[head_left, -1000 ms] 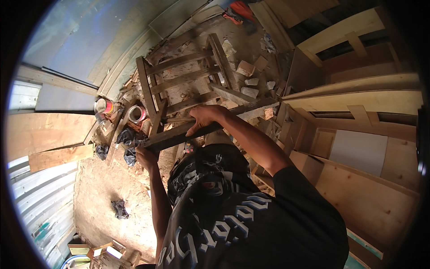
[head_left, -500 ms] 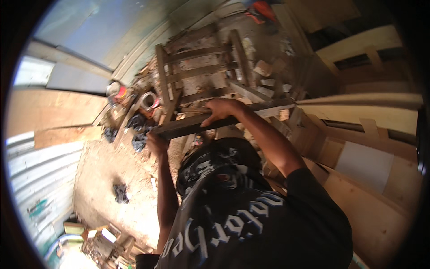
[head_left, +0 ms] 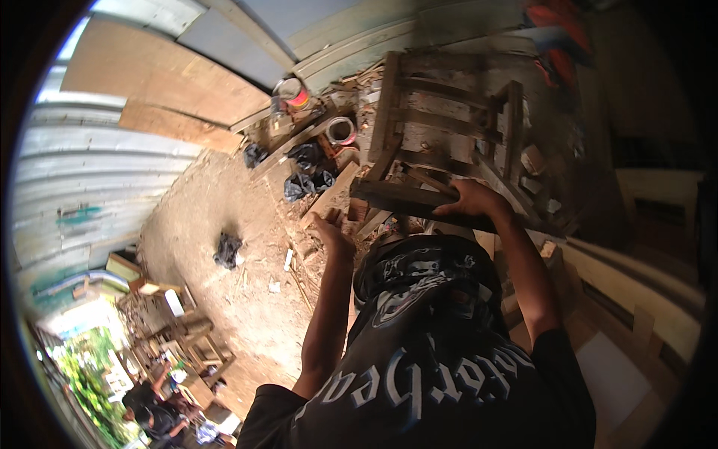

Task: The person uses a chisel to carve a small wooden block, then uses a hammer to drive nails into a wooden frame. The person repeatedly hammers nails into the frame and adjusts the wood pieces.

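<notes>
My right hand [head_left: 479,202] is closed over a dark wooden beam [head_left: 400,197], thumb and fingers on opposite faces of it. Just short of the beam's left end, my left hand [head_left: 333,230] is open and off the wood, its fingers apart. Beyond the beam stands a rough wooden frame [head_left: 447,126] with upright posts and several crossbars. Part of the beam's right side lies behind my right hand and forearm.
Black plastic bags [head_left: 303,185], a round tin [head_left: 341,131] and a paint can [head_left: 292,93] lie left of the frame among wood scraps. Pale wooden furniture [head_left: 636,292] stands at right. At lower left, a person [head_left: 153,411] sits near piled wood.
My left hand has let go of the beam's left end and opened beside it. My right hand still grips the beam. The view has swung left, bringing the person at lower left into sight.
</notes>
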Tool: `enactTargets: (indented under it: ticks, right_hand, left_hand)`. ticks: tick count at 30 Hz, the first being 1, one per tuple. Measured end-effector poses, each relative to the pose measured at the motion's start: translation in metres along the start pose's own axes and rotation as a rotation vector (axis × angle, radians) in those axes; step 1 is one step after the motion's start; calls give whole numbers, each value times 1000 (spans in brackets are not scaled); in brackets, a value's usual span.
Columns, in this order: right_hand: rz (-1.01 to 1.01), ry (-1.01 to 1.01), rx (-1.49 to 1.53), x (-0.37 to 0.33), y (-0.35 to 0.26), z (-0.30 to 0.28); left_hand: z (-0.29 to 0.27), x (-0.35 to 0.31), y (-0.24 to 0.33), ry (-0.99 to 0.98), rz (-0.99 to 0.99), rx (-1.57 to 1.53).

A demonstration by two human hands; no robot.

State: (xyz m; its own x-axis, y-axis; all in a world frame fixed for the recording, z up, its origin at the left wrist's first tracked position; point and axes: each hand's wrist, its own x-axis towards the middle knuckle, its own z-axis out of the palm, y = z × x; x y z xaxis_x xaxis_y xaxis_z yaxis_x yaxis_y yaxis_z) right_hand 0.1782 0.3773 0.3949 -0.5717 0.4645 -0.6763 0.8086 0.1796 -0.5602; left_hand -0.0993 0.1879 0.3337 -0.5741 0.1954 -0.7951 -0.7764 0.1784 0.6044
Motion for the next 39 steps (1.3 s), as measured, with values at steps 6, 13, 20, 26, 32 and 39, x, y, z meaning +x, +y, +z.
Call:
enactTargets:
  ticks: [6,13,20,26,32,39]
  right_hand:
    - [23,-45,-32,8,3,0]
    - [-50,48,81,3,0,9]
    - [-28,82,35,14,16,10]
    - [-124,248,159,23,0,-3]
    - [-50,27,883,3,-46,-2]
    - [-11,-32,977,0,-69,5]
  left_hand:
    - [4,-47,-27,-640,-321,205]
    - [58,-55,-48,-822,-305,50]
    - [60,-51,-59,-664,-84,153]
    - [58,-33,-65,-654,86,221]
    - [53,-19,-82,-705,29,214]
    - [51,-25,-82,-681,60,161]
